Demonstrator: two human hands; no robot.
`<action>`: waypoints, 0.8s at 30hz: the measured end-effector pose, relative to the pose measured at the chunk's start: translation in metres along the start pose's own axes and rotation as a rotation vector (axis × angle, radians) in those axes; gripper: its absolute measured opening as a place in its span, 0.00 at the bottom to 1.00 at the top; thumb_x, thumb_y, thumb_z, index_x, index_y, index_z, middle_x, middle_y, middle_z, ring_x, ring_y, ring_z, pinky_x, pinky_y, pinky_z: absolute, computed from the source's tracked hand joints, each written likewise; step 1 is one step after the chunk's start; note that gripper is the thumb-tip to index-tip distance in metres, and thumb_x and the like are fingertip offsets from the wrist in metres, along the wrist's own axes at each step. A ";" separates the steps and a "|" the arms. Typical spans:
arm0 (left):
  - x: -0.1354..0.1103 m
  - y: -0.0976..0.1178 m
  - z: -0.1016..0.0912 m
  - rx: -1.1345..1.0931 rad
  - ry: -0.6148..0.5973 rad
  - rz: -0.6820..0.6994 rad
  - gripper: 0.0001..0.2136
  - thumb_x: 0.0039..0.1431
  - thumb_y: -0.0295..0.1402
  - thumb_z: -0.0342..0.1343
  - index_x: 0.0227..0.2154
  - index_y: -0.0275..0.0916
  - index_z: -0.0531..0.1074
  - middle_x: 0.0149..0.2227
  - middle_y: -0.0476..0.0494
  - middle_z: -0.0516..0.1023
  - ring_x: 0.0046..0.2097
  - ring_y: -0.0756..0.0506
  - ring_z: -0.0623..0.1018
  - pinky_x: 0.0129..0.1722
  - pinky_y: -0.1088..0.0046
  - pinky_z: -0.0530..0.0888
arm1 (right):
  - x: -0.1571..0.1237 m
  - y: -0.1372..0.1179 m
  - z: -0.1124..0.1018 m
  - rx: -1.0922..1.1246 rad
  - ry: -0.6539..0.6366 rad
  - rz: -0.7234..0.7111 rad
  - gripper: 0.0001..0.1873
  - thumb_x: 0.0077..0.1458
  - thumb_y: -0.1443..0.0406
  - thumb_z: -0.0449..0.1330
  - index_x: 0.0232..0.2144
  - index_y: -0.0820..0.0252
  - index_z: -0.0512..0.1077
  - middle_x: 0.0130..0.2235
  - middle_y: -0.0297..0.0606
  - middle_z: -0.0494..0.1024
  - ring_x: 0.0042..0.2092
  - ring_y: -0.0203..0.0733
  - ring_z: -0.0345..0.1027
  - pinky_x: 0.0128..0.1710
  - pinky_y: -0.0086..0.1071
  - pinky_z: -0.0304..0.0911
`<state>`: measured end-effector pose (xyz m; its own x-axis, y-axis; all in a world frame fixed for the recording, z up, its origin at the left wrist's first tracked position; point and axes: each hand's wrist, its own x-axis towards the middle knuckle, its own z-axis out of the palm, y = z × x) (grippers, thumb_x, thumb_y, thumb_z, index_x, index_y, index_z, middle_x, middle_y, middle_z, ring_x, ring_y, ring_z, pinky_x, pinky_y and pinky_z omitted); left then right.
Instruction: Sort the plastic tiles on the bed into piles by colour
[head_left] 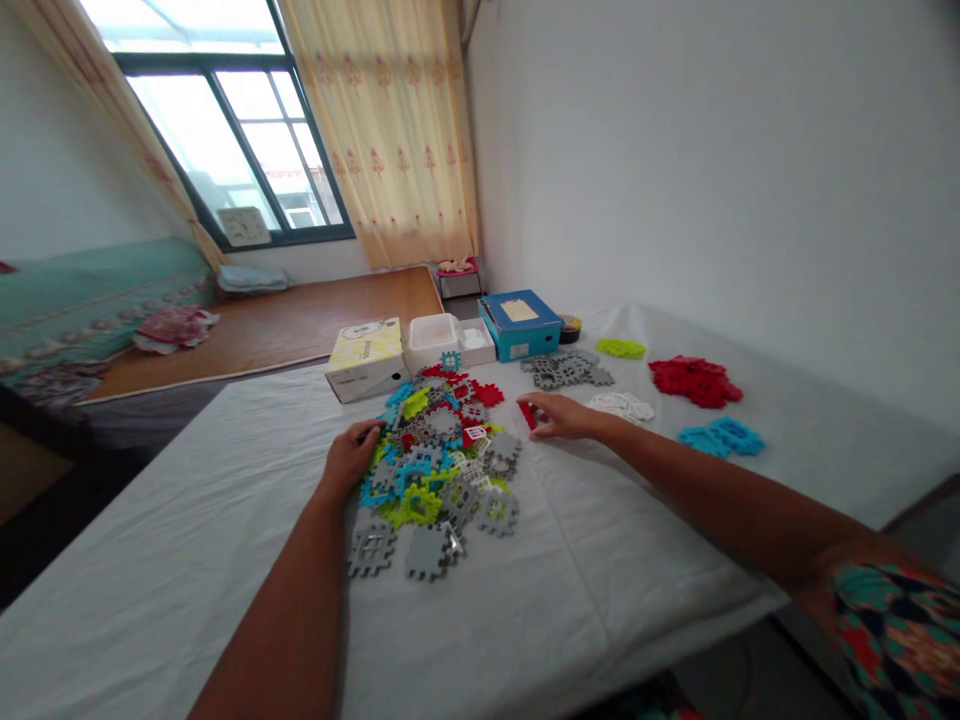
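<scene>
A mixed pile of plastic building tiles [431,450] with notched edges, in grey, blue, lime green, red and white, lies on the white cloth. At its left edge rests my left hand [351,455], fingers curled against the tiles; what they hold, if anything, is hidden. To the right of the pile, my right hand [555,415] pinches a red tile [528,413] between thumb and fingers. Beyond that hand are sorted heaps: grey tiles [568,369], white tiles [622,406], lime green tiles [620,348], red tiles [694,381] and blue tiles [722,437].
Behind the pile stand a yellow box [366,360], a white plastic container [435,335] and a blue box [520,325]. A roll of tape [571,328] sits beside the blue box. The wall [712,180] borders the cloth-covered table [247,520] on the right.
</scene>
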<state>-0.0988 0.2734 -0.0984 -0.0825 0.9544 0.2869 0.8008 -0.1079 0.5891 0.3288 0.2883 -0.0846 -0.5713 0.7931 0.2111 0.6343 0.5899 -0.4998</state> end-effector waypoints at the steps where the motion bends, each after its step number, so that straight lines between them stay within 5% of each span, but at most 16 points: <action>1: 0.000 0.001 -0.001 0.004 0.001 0.001 0.21 0.55 0.44 0.48 0.43 0.40 0.78 0.46 0.43 0.80 0.49 0.42 0.77 0.52 0.66 0.71 | 0.000 -0.001 0.003 -0.016 0.026 -0.004 0.35 0.42 0.66 0.70 0.54 0.59 0.68 0.53 0.48 0.73 0.45 0.46 0.73 0.46 0.38 0.67; 6: 0.001 0.001 -0.004 0.011 0.004 0.010 0.19 0.54 0.44 0.49 0.42 0.42 0.78 0.45 0.45 0.81 0.48 0.41 0.78 0.50 0.67 0.73 | 0.000 -0.010 0.011 -0.057 0.106 -0.056 0.28 0.45 0.70 0.65 0.51 0.56 0.71 0.50 0.44 0.75 0.45 0.45 0.71 0.47 0.38 0.66; 10: 0.003 -0.001 -0.005 0.003 0.015 -0.003 0.19 0.52 0.45 0.51 0.40 0.44 0.79 0.43 0.47 0.82 0.45 0.41 0.79 0.48 0.67 0.75 | -0.012 -0.011 -0.003 -0.109 0.176 -0.072 0.20 0.48 0.74 0.60 0.44 0.56 0.75 0.44 0.41 0.77 0.45 0.44 0.70 0.46 0.36 0.66; 14: 0.004 -0.002 -0.005 0.002 0.010 0.001 0.19 0.51 0.45 0.51 0.40 0.43 0.79 0.42 0.46 0.82 0.44 0.40 0.80 0.47 0.66 0.75 | -0.040 0.018 -0.049 -0.138 0.374 0.096 0.12 0.52 0.69 0.58 0.39 0.58 0.76 0.41 0.40 0.78 0.40 0.41 0.71 0.42 0.34 0.67; 19: 0.005 -0.003 -0.005 0.031 0.012 -0.001 0.19 0.51 0.45 0.51 0.40 0.44 0.79 0.42 0.46 0.82 0.44 0.40 0.80 0.47 0.65 0.75 | -0.097 0.095 -0.131 -0.253 0.709 0.496 0.10 0.51 0.64 0.59 0.35 0.59 0.77 0.38 0.39 0.80 0.39 0.42 0.73 0.42 0.35 0.66; 24: 0.005 -0.003 -0.003 0.034 0.023 -0.022 0.19 0.52 0.45 0.50 0.40 0.44 0.79 0.42 0.46 0.82 0.44 0.40 0.80 0.47 0.66 0.75 | -0.139 0.151 -0.173 -0.349 0.779 0.771 0.11 0.48 0.65 0.58 0.35 0.60 0.77 0.36 0.40 0.80 0.38 0.45 0.73 0.43 0.38 0.67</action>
<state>-0.1030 0.2781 -0.0962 -0.1136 0.9498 0.2917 0.8184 -0.0769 0.5694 0.5940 0.2935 -0.0443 0.4316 0.7681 0.4731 0.8544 -0.1799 -0.4874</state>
